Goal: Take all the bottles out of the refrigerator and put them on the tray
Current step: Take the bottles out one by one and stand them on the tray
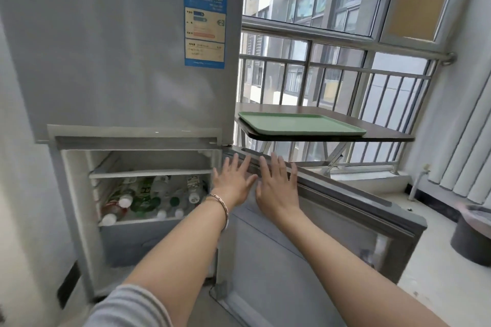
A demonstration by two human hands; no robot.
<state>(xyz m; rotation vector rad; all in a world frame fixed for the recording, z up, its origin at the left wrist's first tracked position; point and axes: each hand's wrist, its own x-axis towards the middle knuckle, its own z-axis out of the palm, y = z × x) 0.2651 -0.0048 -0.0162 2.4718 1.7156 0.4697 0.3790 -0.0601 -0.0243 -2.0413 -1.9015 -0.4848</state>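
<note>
Grey metal fronts the refrigerator (119,48), whose lower door (332,223) stands swung open to the right. Inside the lower compartment, bottles (148,196) lie piled on their sides in a drawer under a shelf. The left hand (233,183), a bracelet (221,206) at its wrist, and the right hand (276,188) reach side by side at the door's top edge, fingers spread wide and holding nothing. Further right, a green tray (300,125) rests on the dark worktop (385,133) beside the window railing (345,69).

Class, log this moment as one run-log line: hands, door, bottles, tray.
left hand open, empty | right hand open, empty | lower door open | bottles in fridge | tray on table, bare
</note>
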